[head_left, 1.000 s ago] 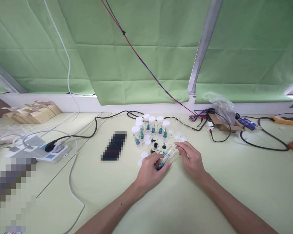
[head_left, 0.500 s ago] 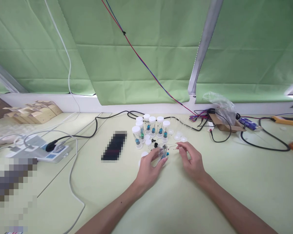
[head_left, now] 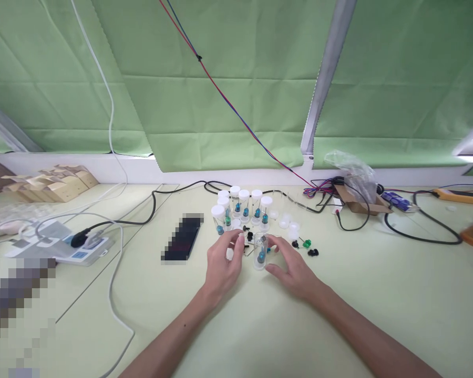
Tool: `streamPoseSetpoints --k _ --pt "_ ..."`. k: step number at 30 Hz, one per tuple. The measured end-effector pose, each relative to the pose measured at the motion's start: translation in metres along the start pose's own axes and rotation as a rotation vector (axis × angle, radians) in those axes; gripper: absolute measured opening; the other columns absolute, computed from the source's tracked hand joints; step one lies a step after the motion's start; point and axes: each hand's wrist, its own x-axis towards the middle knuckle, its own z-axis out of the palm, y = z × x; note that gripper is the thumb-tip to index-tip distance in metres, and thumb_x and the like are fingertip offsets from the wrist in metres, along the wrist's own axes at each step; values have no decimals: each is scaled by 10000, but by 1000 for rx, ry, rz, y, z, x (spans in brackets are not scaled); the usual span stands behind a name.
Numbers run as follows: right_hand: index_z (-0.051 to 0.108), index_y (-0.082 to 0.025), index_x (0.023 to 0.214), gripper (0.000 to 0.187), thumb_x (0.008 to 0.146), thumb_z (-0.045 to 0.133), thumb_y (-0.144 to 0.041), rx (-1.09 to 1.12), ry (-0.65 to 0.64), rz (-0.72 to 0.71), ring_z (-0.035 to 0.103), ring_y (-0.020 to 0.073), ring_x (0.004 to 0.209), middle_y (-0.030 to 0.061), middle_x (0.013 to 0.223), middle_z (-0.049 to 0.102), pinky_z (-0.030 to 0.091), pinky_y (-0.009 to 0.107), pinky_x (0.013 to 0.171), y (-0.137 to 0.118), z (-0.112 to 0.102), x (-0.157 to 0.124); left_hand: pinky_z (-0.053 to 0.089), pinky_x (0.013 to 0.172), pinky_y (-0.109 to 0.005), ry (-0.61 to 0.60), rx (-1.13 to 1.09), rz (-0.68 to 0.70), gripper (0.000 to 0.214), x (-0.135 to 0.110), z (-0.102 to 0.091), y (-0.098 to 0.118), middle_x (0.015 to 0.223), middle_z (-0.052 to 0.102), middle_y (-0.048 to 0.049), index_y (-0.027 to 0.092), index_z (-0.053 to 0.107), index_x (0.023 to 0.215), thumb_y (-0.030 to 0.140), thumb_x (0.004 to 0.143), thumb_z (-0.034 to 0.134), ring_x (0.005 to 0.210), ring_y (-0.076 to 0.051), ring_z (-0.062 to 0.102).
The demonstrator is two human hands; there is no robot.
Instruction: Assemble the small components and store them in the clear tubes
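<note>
In front of me a clear tube stands upright without a lid, with a small blue-topped part inside. My right hand is at its right side, thumb and fingers closed about it. My left hand is just left of the tube, thumb and fingers drawn together beside the white lids; what they hold, if anything, is hidden. Behind stand several similar tubes with white lids, each with a blue or green part. Small black pieces lie between my hands and those tubes. A green piece and a black piece lie beyond my right hand.
Loose translucent lids lie right of the lidded tubes. A dark, pixelated flat object is to the left, past it a power strip with white cables. Cardboard pieces stand at the back left. An open box with clear plastic sits back right.
My left hand has let go of the tube and moved left. My right hand has come in to the tube, which now stands upright. Green and black pieces beyond my right hand are uncovered.
</note>
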Motion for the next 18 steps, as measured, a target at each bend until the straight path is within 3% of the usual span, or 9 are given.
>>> streamPoseSetpoints --k 2,4,10,18 --pt "213 -264 1463 652 911 523 -419 -25 -33 41 527 246 1154 100 1340 501 451 405 965 -3 5 -2 425 580 -246 -11 153 10 244 3 -2 -3 636 617 -6 187 650 853 344 890 467 558 -127 537" --pt "128 -279 1489 704 917 517 -415 -17 -73 63 505 244 1200 96 1380 475 437 415 990 -6 9 -3 371 542 -246 -58 283 7 239 5 -2 -6 531 536 28 195 646 814 331 884 463 484 -120 479" --pt "165 -294 1475 630 938 489 -353 49 -113 94 521 227 1190 73 1300 542 431 422 1001 -7 12 -2 264 509 -252 -204 508 -108 225 1 3 -11 524 545 24 218 614 911 312 909 410 490 -164 520" --pt "217 -292 1464 630 917 526 -337 38 -69 68 537 239 1166 85 1272 552 466 430 966 0 11 -2 328 547 -260 -269 310 -140 234 -7 12 -10 585 574 14 220 562 969 280 938 338 560 -188 569"
